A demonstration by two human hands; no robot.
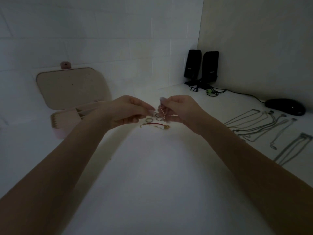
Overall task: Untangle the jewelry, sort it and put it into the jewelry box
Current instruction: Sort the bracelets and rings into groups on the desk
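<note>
My right hand (180,108) pinches a short pearl-bead bracelet (163,112) that hangs from its fingertips above the table. My left hand (128,110) is raised beside it, thumb and fingers pinched near the beads; whether they touch the bracelet is hard to tell. Below the hands lie a few small rings (149,119) and a red cord bracelet (155,125) with gold ends. The pink jewelry box (59,123) stands open at the left, lid (72,87) leaning back against the wall.
Several thin chain necklaces (259,126) are laid out in rows on the white table at the right. A black computer mouse (285,106) and two black speakers (201,67) with cables sit in the far right corner. The scene is dim.
</note>
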